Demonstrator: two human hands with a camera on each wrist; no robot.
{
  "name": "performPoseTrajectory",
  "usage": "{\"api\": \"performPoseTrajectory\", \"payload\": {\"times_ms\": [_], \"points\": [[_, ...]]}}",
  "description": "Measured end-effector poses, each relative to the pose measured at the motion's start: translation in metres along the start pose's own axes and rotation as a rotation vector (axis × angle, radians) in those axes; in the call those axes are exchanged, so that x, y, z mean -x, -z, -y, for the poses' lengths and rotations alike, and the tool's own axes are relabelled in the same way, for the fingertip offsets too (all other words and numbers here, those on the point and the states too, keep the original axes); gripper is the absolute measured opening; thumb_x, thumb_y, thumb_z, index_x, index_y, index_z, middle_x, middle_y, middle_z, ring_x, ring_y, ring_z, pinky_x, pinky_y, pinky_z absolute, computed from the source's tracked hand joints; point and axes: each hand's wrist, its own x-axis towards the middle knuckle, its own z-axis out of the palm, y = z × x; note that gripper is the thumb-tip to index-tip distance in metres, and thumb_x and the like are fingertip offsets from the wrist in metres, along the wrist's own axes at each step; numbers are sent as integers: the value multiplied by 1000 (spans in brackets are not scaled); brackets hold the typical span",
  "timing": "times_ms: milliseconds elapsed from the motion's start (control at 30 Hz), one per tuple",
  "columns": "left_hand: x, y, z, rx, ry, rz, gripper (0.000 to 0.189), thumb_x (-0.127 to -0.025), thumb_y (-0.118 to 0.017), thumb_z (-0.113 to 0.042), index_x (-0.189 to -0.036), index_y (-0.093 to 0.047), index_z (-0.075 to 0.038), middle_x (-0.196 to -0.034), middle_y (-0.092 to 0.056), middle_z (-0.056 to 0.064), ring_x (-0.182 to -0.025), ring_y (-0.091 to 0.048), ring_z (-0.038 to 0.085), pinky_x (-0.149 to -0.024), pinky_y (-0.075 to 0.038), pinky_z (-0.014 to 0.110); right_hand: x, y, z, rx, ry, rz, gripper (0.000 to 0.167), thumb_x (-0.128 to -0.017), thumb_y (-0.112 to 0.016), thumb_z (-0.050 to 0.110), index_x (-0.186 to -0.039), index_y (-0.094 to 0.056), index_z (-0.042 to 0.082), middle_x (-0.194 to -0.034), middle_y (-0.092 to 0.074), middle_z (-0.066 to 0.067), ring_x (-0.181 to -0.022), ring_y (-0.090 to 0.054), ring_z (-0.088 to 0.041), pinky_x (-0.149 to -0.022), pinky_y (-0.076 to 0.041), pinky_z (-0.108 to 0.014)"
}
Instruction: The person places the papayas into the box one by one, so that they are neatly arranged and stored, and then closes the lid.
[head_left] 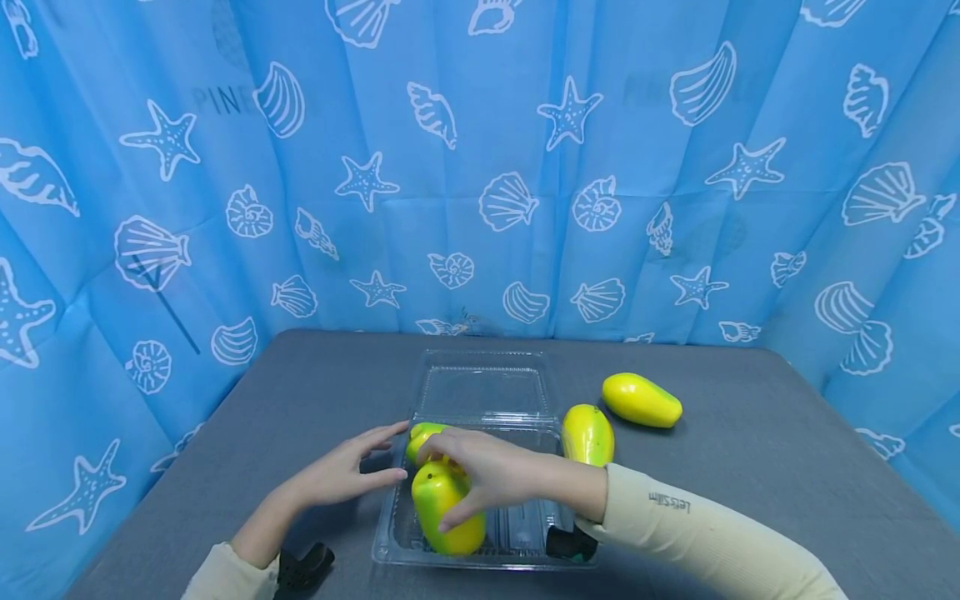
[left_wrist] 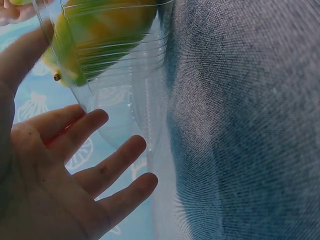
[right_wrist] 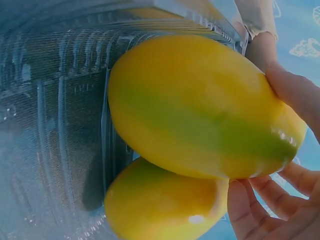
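My right hand point(head_left: 495, 467) grips the tapered end of a yellow-green fruit point(head_left: 446, 521), shaped like a mango or small papaya. In the right wrist view, thumb and fingers lie on opposite sides of this fruit point(right_wrist: 200, 110). It is inside a clear plastic clamshell box point(head_left: 384, 552), whose lid point(head_left: 483, 392) stands open to the back. A second such fruit point(head_left: 424, 433) lies behind it in the box, partly hidden by my hand. My left hand point(head_left: 337, 471) is at the box's left side with fingers spread; the left wrist view shows fingertips close to the clear wall.
Two more yellow-green fruits lie right of the box: one beside it point(head_left: 588, 433), partly behind my forearm, and one farther back point(head_left: 641, 400). Dark straps with black pieces show at both wrists. A blue shell-patterned curtain point(head_left: 510, 250) hangs behind the grey table point(head_left: 300, 392).
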Motion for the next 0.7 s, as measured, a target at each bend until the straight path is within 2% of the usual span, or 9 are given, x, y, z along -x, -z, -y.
{"api": "performPoseTrajectory", "payload": {"times_ms": [167,533,700], "points": [[-1,0,2,-10,-23,-2,60,-97,-48,-36,-148,-26,-14,-151,-29,20,-129,-40,45,-100,-33,67,-4,-1,1,-20,3,3,61,-71,-81,29,-122,-52,13,-116,-59,3,-99,-52,-1,-85,-47,-14],[0,0,1,-11,-57,8,59,-98,-46,-35,-148,-25,-11,-151,-29,21,-129,-40,46,-100,-33,67,-10,-5,5,56,38,19,61,-75,-78,30,-129,-53,15,-125,-58,2,-106,-51,-2,-89,-45,-14],[1,1,-1,-4,-67,11,59,-99,-45,-32,-148,-24,-8,-151,-28,22,-129,-39,47,-100,-32,68,-14,-6,7,69,65,27,61,-76,-78,29,-129,-54,13,-122,-61,2,-102,-53,0,-89,-45,-12]]}}
